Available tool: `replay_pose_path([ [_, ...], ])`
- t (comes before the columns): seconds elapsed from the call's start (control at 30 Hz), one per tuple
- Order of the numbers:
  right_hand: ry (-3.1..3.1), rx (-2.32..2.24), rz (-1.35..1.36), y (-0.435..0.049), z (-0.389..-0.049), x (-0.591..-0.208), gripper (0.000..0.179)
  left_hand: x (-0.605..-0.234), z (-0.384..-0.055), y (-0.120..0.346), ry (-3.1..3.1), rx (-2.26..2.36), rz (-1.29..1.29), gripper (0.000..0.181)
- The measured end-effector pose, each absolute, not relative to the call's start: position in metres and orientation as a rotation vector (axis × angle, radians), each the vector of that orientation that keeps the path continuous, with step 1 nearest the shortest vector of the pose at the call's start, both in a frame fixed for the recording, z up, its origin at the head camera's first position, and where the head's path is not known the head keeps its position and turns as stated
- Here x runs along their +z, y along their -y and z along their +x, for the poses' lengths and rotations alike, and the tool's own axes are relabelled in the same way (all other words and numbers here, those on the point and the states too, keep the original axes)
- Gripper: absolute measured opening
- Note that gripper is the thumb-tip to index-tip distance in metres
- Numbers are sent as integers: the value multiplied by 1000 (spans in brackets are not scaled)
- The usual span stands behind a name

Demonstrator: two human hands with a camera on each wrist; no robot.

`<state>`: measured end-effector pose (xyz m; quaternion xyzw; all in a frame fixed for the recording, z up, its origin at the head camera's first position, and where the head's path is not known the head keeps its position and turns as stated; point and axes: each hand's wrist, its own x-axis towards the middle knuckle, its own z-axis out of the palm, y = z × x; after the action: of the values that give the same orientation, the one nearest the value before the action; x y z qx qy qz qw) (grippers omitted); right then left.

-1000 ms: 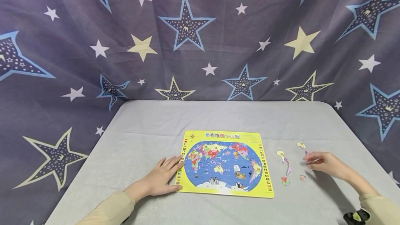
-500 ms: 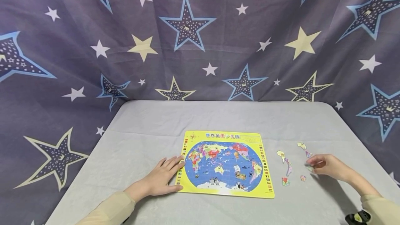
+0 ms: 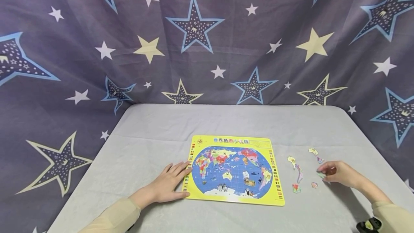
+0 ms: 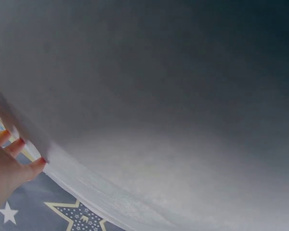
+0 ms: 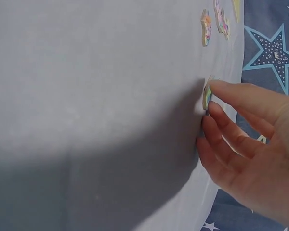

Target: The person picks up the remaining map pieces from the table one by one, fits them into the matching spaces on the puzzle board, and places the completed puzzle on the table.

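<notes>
A yellow-bordered world map puzzle board [image 3: 233, 202] lies flat on the table. My left hand [image 3: 165, 185] rests with its fingers spread on the board's left edge; the left wrist view shows only part of that hand [image 4: 9, 166]. To the right of the board, my right hand [image 3: 341, 173] pinches a small greenish puzzle piece [image 3: 321, 174] between thumb and fingers. In the right wrist view that piece [image 5: 206, 99] is low at the cloth, partly covered by the fingertips. Just beyond the right fingers lies a purple piece [image 3: 320, 160].
Several loose pieces lie between board and right hand: a cream one [image 3: 291, 160], a long purple one [image 3: 299, 173], a red-green one [image 3: 296, 188] and a small pinkish one [image 3: 314, 185]. Another cream piece [image 3: 313, 151] lies farther back. A star-patterned curtain [image 3: 207, 64] hangs behind the grey-covered table [image 3: 155, 128].
My right hand has drawn back slightly to the right, uncovering the purple piece, and its thumb and fingers have come together on the greenish piece. The left hand stays put.
</notes>
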<state>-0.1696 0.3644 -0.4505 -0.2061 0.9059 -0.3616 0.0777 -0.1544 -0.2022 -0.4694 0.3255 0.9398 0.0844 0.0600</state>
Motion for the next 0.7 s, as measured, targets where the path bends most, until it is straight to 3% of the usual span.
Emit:
replay_pose_path([
  [0.7,-2720,-965,-450,-363,-169,-449,17,-467,-154,201,-2836,271,994,77],
])
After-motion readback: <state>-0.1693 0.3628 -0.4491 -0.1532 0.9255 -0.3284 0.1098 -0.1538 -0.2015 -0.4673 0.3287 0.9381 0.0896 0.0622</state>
